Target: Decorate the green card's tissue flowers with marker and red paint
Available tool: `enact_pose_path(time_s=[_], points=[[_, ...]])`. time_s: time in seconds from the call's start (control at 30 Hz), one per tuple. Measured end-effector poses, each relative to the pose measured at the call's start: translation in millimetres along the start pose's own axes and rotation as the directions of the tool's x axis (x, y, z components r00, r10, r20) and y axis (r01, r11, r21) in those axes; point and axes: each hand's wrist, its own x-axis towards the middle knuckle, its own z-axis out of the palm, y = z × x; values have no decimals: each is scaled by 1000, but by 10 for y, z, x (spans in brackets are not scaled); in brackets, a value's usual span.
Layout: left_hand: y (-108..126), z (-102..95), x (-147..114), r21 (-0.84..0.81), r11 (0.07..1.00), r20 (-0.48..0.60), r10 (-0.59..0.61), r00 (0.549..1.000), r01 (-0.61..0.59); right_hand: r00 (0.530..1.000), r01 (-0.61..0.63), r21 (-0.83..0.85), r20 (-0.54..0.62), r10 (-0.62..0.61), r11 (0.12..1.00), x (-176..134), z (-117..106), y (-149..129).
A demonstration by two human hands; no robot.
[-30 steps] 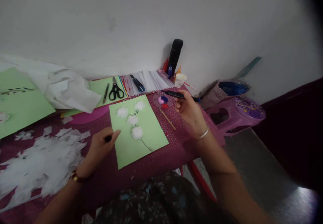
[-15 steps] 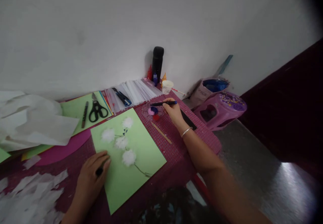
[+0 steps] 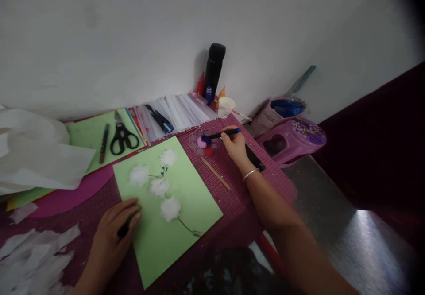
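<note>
My right hand is closed around a black pen with a blue end. The pen's tip is at the dark blue paint in a clear palette, which also holds pink and red paint. Fingers of my left hand rest at the left edge of a green sheet. A small black object, perhaps a pen cap, sits between its thumb and fingers. White fluffy flowers with drawn stems and small dark blue marks are on the sheet.
A wooden stick and a dark flat object lie on the red checked table. Scissors, a marker and a box cutter lie behind. A paper cup and black bottle stand at the back; torn paper lies left.
My right hand has brought the pen's tip down to the dark blue paint. The view has shifted slightly; my left hand stays at the sheet's edge.
</note>
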Motion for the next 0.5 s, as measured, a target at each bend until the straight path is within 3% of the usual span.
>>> enact_pose_path(time_s=[0.4,0.5], points=[[-72,-2,-25,25,999,74,24,997,-26,992,-10,-50,123,16,999,-14,51,101],[-52,-19,-26,26,999,85,17,996,-19,995,-5,-71,100,12,997,1,20,94]])
